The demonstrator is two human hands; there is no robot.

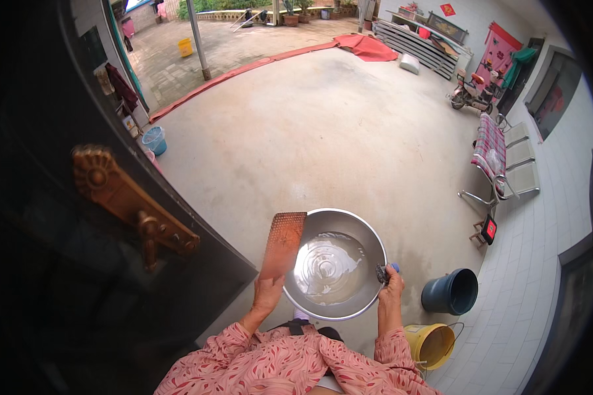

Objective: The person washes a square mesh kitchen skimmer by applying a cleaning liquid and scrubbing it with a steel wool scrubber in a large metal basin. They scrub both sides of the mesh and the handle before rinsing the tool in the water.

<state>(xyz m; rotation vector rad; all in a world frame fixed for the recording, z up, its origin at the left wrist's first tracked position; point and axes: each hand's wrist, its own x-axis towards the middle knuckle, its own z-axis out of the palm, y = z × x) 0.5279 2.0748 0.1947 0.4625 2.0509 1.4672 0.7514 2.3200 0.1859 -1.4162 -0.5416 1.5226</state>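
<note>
A round metal basin (370, 237) is carried in front of my body, with rippled, cloudy water (321, 296) in its bottom. My left hand (268, 298) is at the basin's left side and grips a flat orange perforated panel (282, 244), which stands up along the rim and overlaps it. On the opposite side, my right hand (391, 292) grips the rim. Pinched there too are a dark, wiry scrubber (381, 273) and a small blue object (395, 267), perhaps its handle. The left fingers are partly hidden behind the panel.
A dark door (128, 296) with an ornate brass-coloured handle (148, 232) stands close on the left. To the right are a dark blue bucket (435, 294), a yellow bucket (417, 338), a small stool (487, 229) and a metal bench (521, 158). Concrete floor (316, 133) stretches ahead.
</note>
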